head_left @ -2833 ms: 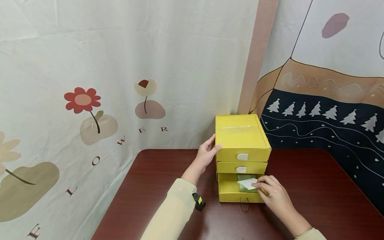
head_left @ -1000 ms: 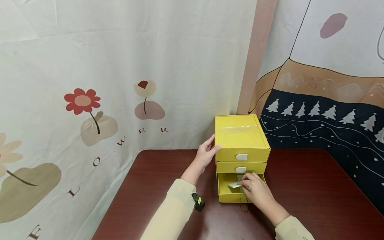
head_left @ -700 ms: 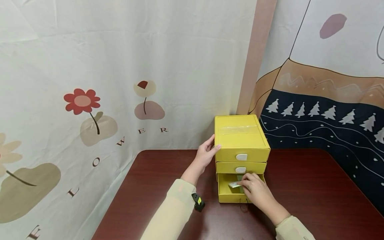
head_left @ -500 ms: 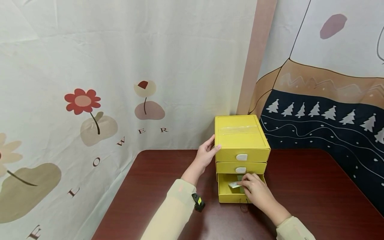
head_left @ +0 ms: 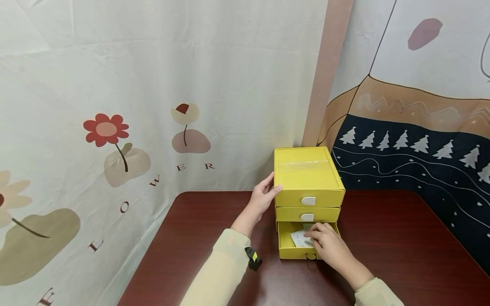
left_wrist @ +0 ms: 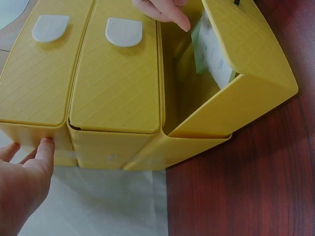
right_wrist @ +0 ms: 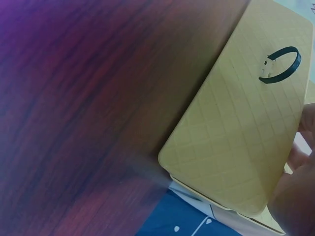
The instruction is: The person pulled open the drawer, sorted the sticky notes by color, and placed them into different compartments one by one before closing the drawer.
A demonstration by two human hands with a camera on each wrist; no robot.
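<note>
A yellow chest of drawers (head_left: 309,170) stands on the table with its bottom drawer (head_left: 292,254) pulled out. My left hand (head_left: 263,196) rests on the chest's left side, thumb near the upper front edge. My right hand (head_left: 330,243) is over the bottom drawer, its fingers bent loosely. Below the fingertips a white packet with faint print (head_left: 300,240) lies in the drawer. A pale green piece (left_wrist: 198,51) shows beside it in the left wrist view, where a fingertip of the right hand stands apart from the packet.
Two upper drawers with white tabs (head_left: 308,200) are closed. A black loop pull (right_wrist: 285,65) sits on the bottom drawer's front. The dark red wooden table (head_left: 206,238) extends to both sides, and a printed curtain (head_left: 237,85) hangs behind it.
The white packet went from my right hand's pinch down into the bottom drawer. That hand moved left over the drawer, and its fingers have let the packet go. My left hand stayed put.
</note>
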